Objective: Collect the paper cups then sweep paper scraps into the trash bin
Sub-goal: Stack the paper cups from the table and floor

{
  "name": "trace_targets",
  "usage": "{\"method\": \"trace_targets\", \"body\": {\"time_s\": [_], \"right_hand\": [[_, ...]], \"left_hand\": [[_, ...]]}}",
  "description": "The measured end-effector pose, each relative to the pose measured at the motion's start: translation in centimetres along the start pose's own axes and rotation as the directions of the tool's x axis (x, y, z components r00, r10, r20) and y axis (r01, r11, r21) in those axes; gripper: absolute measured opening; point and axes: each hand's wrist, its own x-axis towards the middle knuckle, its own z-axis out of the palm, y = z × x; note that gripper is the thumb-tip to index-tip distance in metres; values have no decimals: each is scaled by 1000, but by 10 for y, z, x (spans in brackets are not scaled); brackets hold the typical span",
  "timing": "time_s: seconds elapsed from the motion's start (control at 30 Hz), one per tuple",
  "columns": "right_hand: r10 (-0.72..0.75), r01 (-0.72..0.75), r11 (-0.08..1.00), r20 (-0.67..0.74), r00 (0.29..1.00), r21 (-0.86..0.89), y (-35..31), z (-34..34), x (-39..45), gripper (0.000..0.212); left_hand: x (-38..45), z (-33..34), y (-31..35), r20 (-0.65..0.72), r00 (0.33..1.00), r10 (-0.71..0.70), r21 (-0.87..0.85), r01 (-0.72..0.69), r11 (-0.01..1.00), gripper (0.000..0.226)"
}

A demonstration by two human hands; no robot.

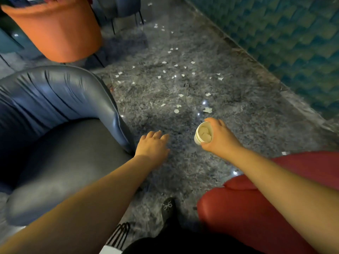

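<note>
My right hand [221, 137] grips a white paper cup [202, 133], which looks like a nested stack of cups with paper scraps inside, tilted toward me above the floor. My left hand [153, 145] hovers palm down over the grey marbled floor [183, 162] next to the blue chair, fingers loosely curled and holding nothing. Several white paper scraps [177, 110] lie scattered on the floor ahead, from just beyond my hands to the far end of the aisle. No trash bin is in view.
A blue-grey upholstered chair [55, 125] stands at left and a red chair [256, 208] at lower right. An orange chair [58, 30] stands at the back left. A teal textured wall [293, 37] runs along the right. My dark shoe [167, 209] is below.
</note>
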Motion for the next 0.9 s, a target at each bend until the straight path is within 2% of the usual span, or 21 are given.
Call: {"method": "trace_targets", "body": {"time_s": [0.2, 0.53, 0.9], "right_hand": [[2, -1, 1000, -11, 1000, 24, -37, 2, 82, 81], [-1, 0, 1000, 8, 1000, 3, -60, 16, 214, 82], [-88, 88, 996, 86, 992, 0, -85, 5, 441, 81]], "left_hand": [[65, -29, -53, -23, 1000, -5, 4, 5, 1000, 60], [159, -63, -123, -63, 996, -68, -23, 66, 998, 59], [327, -123, -200, -44, 980, -192, -49, 190, 981, 56]]}}
